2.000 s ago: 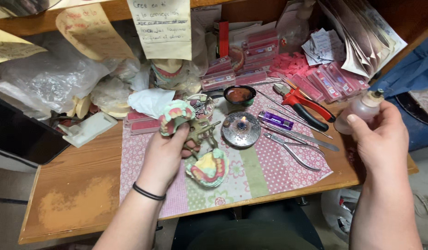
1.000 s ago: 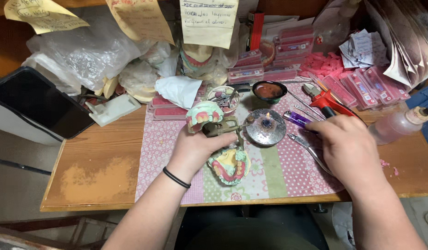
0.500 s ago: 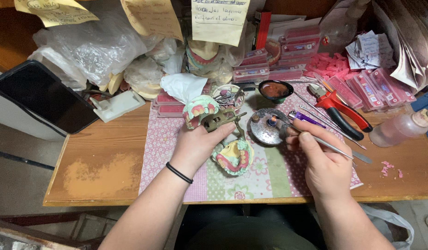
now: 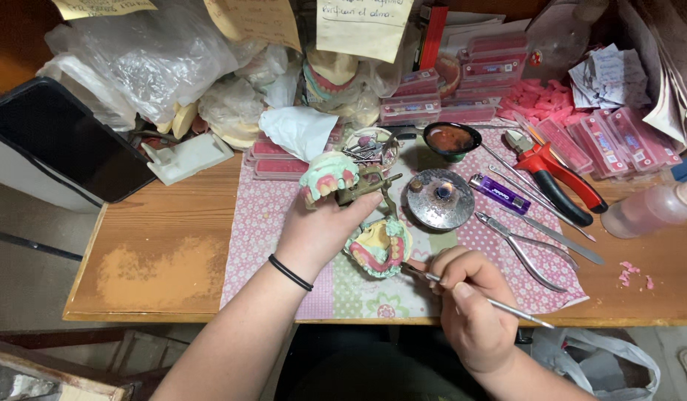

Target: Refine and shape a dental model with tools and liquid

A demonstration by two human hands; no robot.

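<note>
Both forearms were bare, with no sleeves showing. The left hand [image 4: 317, 230] wore a thin black band [image 4: 289, 272] around its wrist. The right hand [image 4: 470, 301] wore nothing, and its nails were short and unpainted.

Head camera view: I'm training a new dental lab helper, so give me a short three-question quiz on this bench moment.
1. True or false: the left hand grips the hinged dental model, which is open, its upper half tilted back.
2. What does the right hand hold?
A. the red-handled pliers
B. a thin metal instrument
C. the purple lighter
3. Fill in: the instrument's tip points at the ______ half of the model.

Key
1. True.
2. B; the pliers and lighter lie untouched on the patterned mat.
3. Lower; the tip meets its pink wax rim, beside the round metal dish.
</note>
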